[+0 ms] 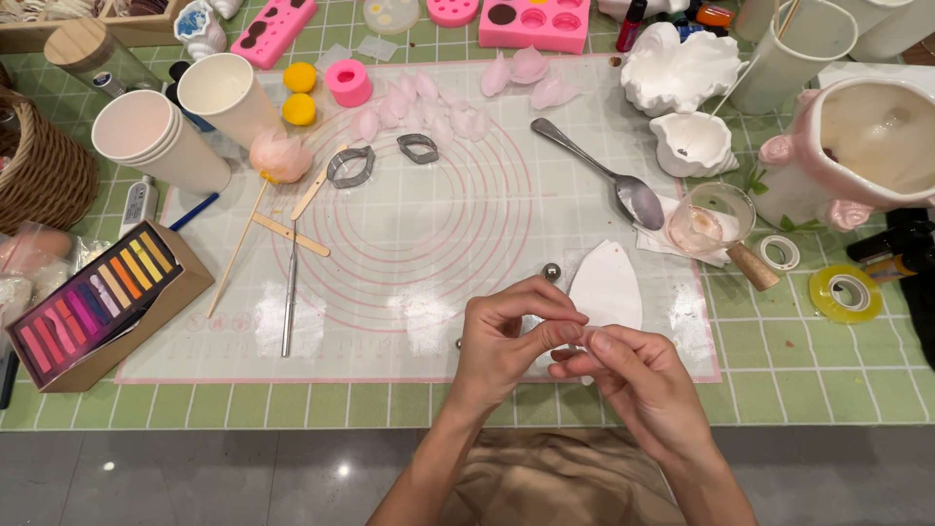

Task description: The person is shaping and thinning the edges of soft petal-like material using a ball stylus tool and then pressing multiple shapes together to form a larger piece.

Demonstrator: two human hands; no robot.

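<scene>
Both hands low-centre over mat | I see left hand [506, 336] and right hand [638, 375] fingers pinched together on a tiny white clay bit [582, 336], mostly hidden | judged feather-light, soft, easily dented: hold by edges | white petal template [606, 284] just behind | tabletop [828, 380].
</scene>
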